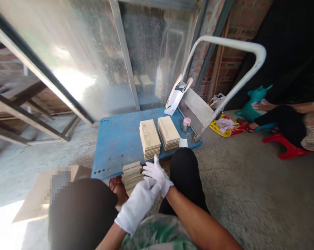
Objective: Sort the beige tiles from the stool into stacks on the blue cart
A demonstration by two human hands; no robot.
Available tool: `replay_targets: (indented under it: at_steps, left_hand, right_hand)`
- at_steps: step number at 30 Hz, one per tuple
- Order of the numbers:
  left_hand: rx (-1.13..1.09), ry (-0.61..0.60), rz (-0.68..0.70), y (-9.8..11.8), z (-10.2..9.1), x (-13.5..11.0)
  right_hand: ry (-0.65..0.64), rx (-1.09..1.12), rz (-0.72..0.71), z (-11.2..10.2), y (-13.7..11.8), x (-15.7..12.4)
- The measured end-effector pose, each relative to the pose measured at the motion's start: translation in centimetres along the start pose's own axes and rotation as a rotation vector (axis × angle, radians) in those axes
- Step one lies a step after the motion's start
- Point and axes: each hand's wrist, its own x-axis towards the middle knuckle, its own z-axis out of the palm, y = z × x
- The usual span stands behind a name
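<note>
Both my hands wear white gloves. My right hand (pixel 157 173) rests on the right side of a small stack of thin wooden plates (pixel 131 173) at the near edge of a blue cart deck (pixel 115 142), fingers curled against it. My left hand (pixel 139 201) reaches in from below, its fingers closed against the same stack beside the right hand. Two taller stacks of the same plates (pixel 149 139) (pixel 168 132) stand side by side on the cart, beyond my hands.
A white paper bag (pixel 175 99), a small metal jar with a pink lid (pixel 185 124) and a white scrap (pixel 183 142) sit on the cart by its white handle (pixel 232 43). My knees flank the stack. Another person sits at right near a red stool (pixel 287 147).
</note>
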Motion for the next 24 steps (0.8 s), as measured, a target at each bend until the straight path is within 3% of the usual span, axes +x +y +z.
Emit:
replay_targets:
  at_steps: [4,12,17,21,24]
  left_hand:
    - [-0.103,0.051,-0.065,-1.1,-2.0,-0.7]
    - [0.043,0.010,-0.057,1.1,0.8,-0.7]
    - [0.167,-0.018,-0.067,0.7,1.1,0.2]
    - [0.043,-0.002,0.012,0.4,0.7,0.3]
    - [-0.068,0.061,-0.008,0.4,0.6,-0.3]
  right_hand:
    - [0.058,0.137,-0.070,0.3,-1.5,-0.8]
    - [0.127,0.054,-0.035,1.5,-2.6,-2.2]
    - [0.139,0.016,-0.001,1.3,-2.3,-2.0]
    - [0.154,0.160,-0.035,0.9,-3.0,-1.6]
    - [0.194,0.252,-0.097,0.9,-3.9,-1.9]
